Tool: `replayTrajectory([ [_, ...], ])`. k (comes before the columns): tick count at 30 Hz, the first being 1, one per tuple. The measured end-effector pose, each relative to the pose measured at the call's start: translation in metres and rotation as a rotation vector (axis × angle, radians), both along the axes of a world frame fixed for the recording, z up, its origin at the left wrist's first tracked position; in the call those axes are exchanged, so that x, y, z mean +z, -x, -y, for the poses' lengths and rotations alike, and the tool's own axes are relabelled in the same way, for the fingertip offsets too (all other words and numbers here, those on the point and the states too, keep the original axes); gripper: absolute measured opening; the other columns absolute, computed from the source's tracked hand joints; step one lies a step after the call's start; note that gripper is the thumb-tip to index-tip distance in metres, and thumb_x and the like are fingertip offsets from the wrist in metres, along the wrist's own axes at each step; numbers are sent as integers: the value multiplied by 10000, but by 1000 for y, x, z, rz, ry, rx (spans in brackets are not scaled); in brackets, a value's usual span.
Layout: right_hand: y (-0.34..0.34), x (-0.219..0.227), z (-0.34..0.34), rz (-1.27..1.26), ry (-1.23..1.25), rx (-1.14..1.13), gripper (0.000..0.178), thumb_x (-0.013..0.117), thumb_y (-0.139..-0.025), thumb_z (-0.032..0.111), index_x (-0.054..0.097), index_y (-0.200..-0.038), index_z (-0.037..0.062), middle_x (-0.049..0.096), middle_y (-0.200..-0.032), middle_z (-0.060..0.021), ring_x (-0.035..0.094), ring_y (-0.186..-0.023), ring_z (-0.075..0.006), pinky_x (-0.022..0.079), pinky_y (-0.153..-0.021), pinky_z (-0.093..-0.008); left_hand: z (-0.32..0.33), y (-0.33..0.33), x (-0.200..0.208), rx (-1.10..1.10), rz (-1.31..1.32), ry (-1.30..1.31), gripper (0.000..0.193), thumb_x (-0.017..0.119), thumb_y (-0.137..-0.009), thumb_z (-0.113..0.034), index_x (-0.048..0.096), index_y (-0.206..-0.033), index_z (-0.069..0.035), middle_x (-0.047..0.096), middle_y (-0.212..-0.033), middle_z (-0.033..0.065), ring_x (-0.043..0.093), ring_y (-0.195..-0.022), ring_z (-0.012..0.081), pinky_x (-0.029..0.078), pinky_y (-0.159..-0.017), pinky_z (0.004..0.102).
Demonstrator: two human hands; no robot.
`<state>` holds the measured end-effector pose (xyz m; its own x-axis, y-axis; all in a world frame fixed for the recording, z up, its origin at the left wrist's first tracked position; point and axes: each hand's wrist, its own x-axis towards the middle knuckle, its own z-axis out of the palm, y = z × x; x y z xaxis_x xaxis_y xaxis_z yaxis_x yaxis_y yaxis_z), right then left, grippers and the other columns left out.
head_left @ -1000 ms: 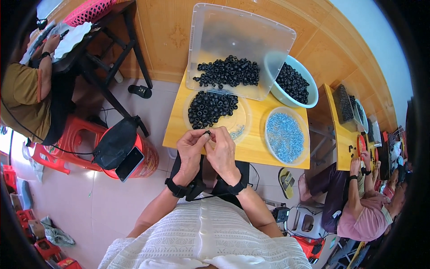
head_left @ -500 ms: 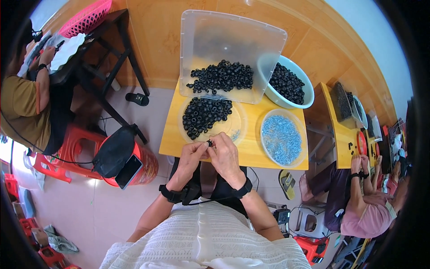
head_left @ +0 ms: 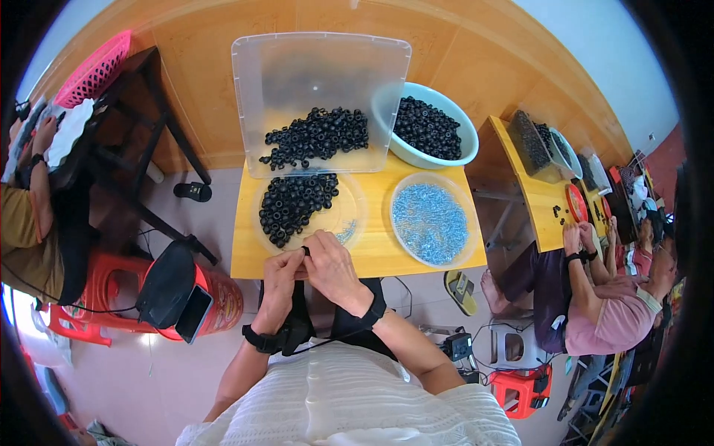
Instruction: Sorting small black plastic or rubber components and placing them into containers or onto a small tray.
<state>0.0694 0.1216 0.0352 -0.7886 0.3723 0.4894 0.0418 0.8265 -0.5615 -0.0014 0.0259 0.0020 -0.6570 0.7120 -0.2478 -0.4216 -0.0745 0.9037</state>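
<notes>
At the front edge of the wooden table (head_left: 416, 262), my left hand (head_left: 278, 279) and my right hand (head_left: 329, 266) meet with pinched fingers. Between their fingertips is a small black ring-shaped part (head_left: 306, 251), mostly covered by the fingers. Just beyond the hands, a shallow round tray (head_left: 357, 215) holds a heap of black ring-shaped parts (head_left: 291, 204) and a few tiny clear-blue pieces (head_left: 346, 230). To the right of my hands stands a round tub (head_left: 471, 251) full of small blue-silver pieces (head_left: 430, 223).
Behind the tray, a clear plastic bin (head_left: 327, 63) lies tilted with more black parts inside. A light-blue basin (head_left: 467, 152) of black parts stands beside it. At left are red stools (head_left: 111, 286) and a phone (head_left: 194, 314). Co-workers sit at tables on both sides.
The view has shifted, so the table and containers appear further left. My hands remain together at the table edge, still pinching the small black part.
</notes>
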Motion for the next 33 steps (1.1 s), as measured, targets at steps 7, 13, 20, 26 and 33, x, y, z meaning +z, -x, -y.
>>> replayTrajectory([
  [7,-5,-4,-3,-1,2,24,92,522,-688,-41,470,-759,-16,460,-775,-175,492,-765,-356,439,-634,-417,-6,-2,0,11,4,34,265,498,-900,-176,626,-799,33,606,-716,41,573,-639,94,482,-620,229],
  [13,-11,6,-32,5,44,-21,140,589,-677,-13,536,-806,4,534,-730,-149,552,-697,-330,449,-586,-399,-8,5,14,-62,18,54,240,498,-899,-187,607,-968,16,612,-798,62,586,-705,114,477,-680,232],
  [20,-9,76,-196,-163,-278,-436,167,571,-704,-1,571,-871,1,582,-804,-199,575,-727,-357,456,-612,-423,0,29,-17,40,-281,35,218,526,-873,-125,586,-1029,16,611,-841,54,580,-739,102,469,-687,206],
  [26,-15,108,-177,-299,-304,-439,200,556,-720,-33,588,-913,9,547,-738,-172,561,-703,-348,454,-604,-416,3,32,-31,26,-296,6,193,546,-852,-67,590,-1018,20,609,-849,44,571,-751,86,467,-695,195],
  [33,-32,46,-123,103,-106,-231,133,570,-744,33,628,-860,0,590,-782,-175,581,-679,-333,471,-616,-390,4,36,-29,-44,-285,29,198,541,-856,-63,579,-1031,21,607,-861,43,568,-761,86,463,-710,195],
])
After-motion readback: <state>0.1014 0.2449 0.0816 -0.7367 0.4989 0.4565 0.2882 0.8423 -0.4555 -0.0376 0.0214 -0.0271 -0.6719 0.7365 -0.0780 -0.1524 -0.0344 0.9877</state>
